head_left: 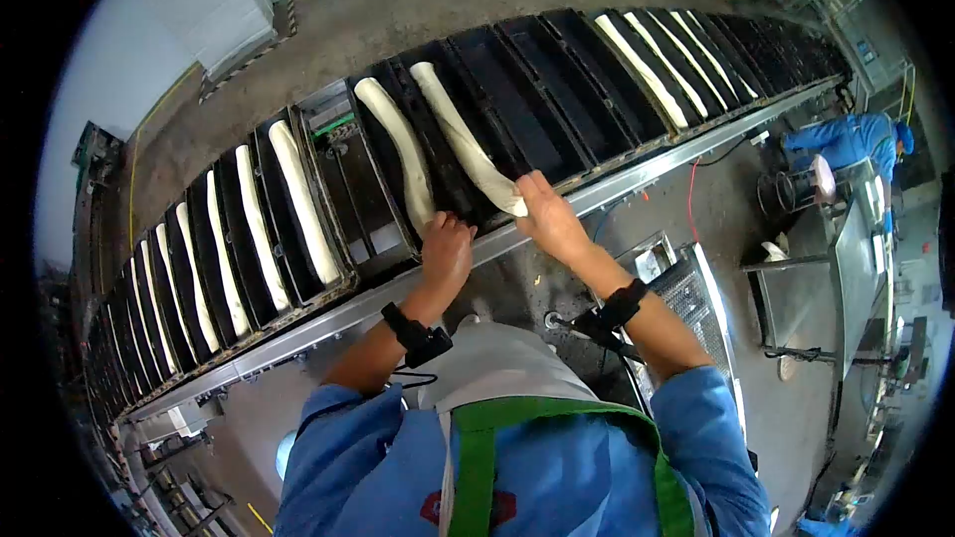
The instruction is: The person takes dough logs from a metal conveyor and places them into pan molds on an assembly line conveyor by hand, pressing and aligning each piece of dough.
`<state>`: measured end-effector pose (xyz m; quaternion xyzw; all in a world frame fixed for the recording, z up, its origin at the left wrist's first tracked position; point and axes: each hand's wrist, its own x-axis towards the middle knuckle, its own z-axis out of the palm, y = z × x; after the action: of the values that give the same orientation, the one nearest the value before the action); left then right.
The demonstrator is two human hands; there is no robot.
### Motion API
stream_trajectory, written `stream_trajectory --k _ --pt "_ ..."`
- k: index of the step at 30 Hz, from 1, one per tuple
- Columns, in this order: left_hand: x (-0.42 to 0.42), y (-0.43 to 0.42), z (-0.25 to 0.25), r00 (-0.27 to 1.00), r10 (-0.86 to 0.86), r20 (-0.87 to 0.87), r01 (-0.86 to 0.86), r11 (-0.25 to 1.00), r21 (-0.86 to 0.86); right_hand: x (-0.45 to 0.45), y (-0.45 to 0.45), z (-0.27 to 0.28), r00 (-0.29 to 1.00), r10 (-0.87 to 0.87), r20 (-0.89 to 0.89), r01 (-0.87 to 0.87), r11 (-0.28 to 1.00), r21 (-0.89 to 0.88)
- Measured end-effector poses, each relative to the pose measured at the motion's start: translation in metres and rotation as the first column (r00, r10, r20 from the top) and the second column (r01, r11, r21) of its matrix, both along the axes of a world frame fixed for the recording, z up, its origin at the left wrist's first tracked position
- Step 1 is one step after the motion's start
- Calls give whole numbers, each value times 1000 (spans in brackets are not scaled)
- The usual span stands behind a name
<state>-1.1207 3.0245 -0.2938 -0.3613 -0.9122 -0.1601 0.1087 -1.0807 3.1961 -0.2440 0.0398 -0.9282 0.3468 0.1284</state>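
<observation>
Two long, pale dough strips lie in neighbouring dark pans at the middle of the row. My right hand pinches the near end of the right strip, which bends toward it over the pan's near rim. The far end of this strip rests in its pan. At the near end of the left dough strip is my left hand, its fingers curled against the dough. That strip's very tip is partly covered by the hand. Both wrists carry black bands.
More pans with dough strips run off to the left, and others to the right. A metal rail edges the row. One gap opens to the frame below. A person in blue stands by a metal table at right.
</observation>
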Motion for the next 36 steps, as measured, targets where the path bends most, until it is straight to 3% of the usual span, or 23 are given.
stream_trajectory --k 5,8,10,12,13,14,15,16,17,18,19,20,21,23,25,26,27,30,31,32,33,35,36 --pt "-6 9 5 996 -53 78 51 998 23 -33 1 -14 996 -79 32 75 991 111" --pt "-6 21 2 998 -65 -12 64 997 -38 -58 1 -35 985 -168 -27 171 969 177" --pt "-9 29 -3 997 -32 72 27 997 71 -64 -2 -38 969 -247 -27 247 948 202" --pt "-14 37 -10 984 -70 162 59 996 71 -59 1 -37 945 -262 196 194 931 308" --pt "-15 42 -6 965 -79 248 63 995 72 -49 3 -32 931 -305 203 237 923 304" --pt "-17 45 0 981 -138 135 142 990 -22 -35 7 -27 938 -240 251 125 908 401" --pt "-21 47 0 960 -94 266 111 993 -51 -18 11 -19 932 -178 315 3 874 486" --pt "-23 48 1 946 -134 294 88 983 164 1 15 -11 949 -166 269 32 897 441" --pt "-26 46 1 955 -180 238 132 970 203 21 25 -8 979 -137 150 59 897 438" --pt "-36 50 -7 921 -385 65 301 806 510 45 36 -3 975 -189 119 121 896 428" --pt "-25 58 26 975 -184 128 159 971 178 72 48 0 965 -244 91 186 889 419" --pt "-22 68 32 985 -170 -41 175 965 197 106 64 0 933 -339 117 266 873 409" --pt "-19 78 44 989 -143 -33 146 984 103 140 81 -5 895 -405 187 295 851 434" --pt "-37 82 22 944 -315 -98 309 948 -75 220 100 -26 686 -570 452 342 801 491" --pt "-54 95 5 948 -315 -52 283 904 -321 307 121 -43 430 -652 625 364 758 541" --pt "-42 101 15 976 -207 75 218 867 -449 353 124 -58 341 -721 603 431 690 582" --pt "-71 100 -7 898 -298 322 414 822 -392 400 131 -77 258 -757 601 467 642 608" --pt "-29 97 22 968 -91 235 192 871 -451 510 127 -75 -62 -850 523 597 388 702" --pt "-25 94 32 953 -82 290 217 856 -470 541 125 -75 -153 -844 515 608 330 722" --pt "-65 76 -8 966 -226 127 259 856 -447 572 124 -78 -238 -856 459 626 226 746" --pt "-47 83 9 986 22 168 78 820 -567 592 121 -71 -297 -835 463 607 209 766" --pt "-67 55 -14 988 -149 38 150 882 -447 633 121 -91 -393 -852 346 507 113 854" --pt "-42 60 10 984 -48 173 124 881 -457 640 118 -81 -409 -837 364 477 144 867"
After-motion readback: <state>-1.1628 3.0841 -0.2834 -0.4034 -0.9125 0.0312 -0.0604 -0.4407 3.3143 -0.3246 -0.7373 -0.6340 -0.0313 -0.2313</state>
